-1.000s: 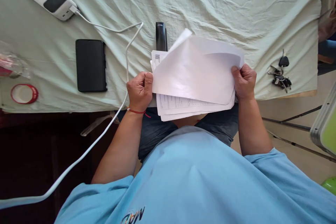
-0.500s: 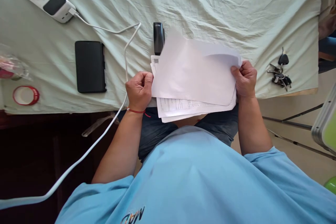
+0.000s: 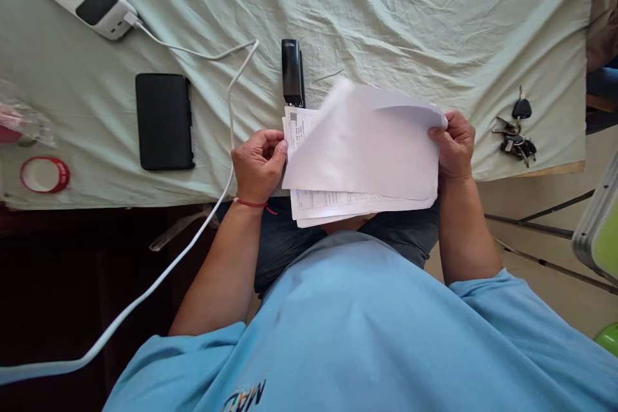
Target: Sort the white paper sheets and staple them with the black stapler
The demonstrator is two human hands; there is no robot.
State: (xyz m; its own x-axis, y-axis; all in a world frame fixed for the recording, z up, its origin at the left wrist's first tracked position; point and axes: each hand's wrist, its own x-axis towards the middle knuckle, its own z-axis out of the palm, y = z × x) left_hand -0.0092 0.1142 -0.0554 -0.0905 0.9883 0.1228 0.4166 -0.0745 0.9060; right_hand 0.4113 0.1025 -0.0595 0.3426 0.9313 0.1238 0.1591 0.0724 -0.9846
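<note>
left hand (image 3: 259,164) pinching left edge of paper stack (image 3: 360,206) at near table edge | right hand (image 3: 454,145) gripping curled top sheet (image 3: 367,148) at right | risk: lifted sheet creasing or slipping, loose pages sliding toward lap; stapler (image 3: 292,71) just beyond

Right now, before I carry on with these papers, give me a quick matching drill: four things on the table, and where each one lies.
Things:
1. stapler
2. phone
3. keys
4. red tape ring

Places:
A. near the table's right edge, beside the right hand
B. far left, at the near edge of the cloth
C. just behind the sheets of paper, at their top left corner
D. left of the white cable, lying flat

Pairs: 1-C, 2-D, 3-A, 4-B
</note>
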